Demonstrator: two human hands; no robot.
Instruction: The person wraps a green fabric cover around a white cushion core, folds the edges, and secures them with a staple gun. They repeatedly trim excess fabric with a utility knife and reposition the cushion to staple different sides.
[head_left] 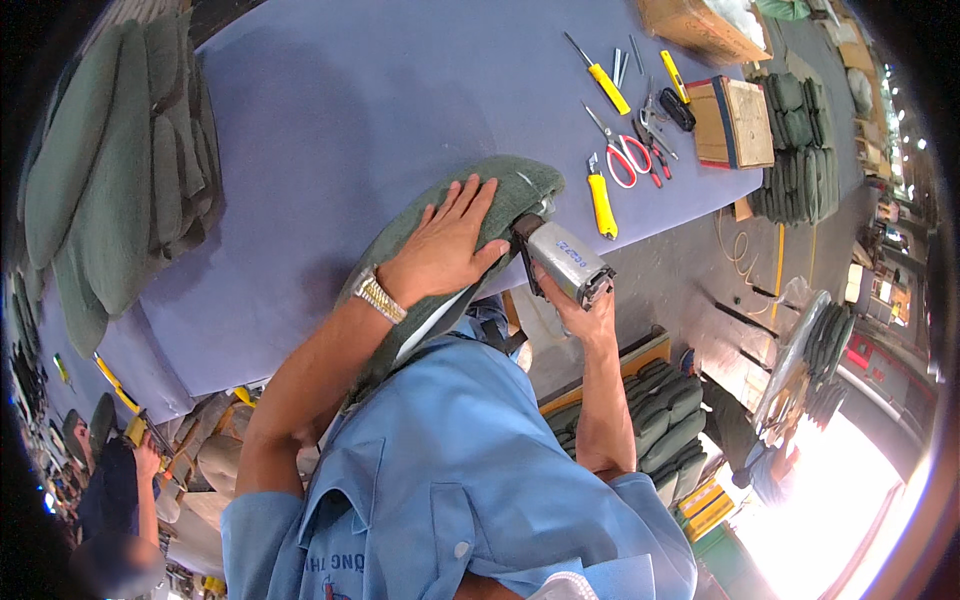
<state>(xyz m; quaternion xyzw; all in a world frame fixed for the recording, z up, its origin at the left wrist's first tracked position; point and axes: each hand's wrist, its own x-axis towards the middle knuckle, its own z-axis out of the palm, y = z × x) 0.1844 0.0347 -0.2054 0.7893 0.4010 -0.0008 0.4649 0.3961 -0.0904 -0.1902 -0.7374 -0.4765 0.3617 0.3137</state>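
Observation:
A long, curved pad covered in dark green fabric lies at the near edge of the table, partly against my body. My left hand is spread flat on top of it, fingers pointing away from me. At the pad's right end, my right hand grips a silver staple gun. Its dark nose meets the pad's edge, where a bit of pale lining shows. The exact contact point is hidden by the tool.
On the blue-covered table lie red-handled scissors, a yellow-handled screwdriver, a yellow cutter and pliers. A cardboard box stands at right. Green pads are piled at left. Another person works lower left.

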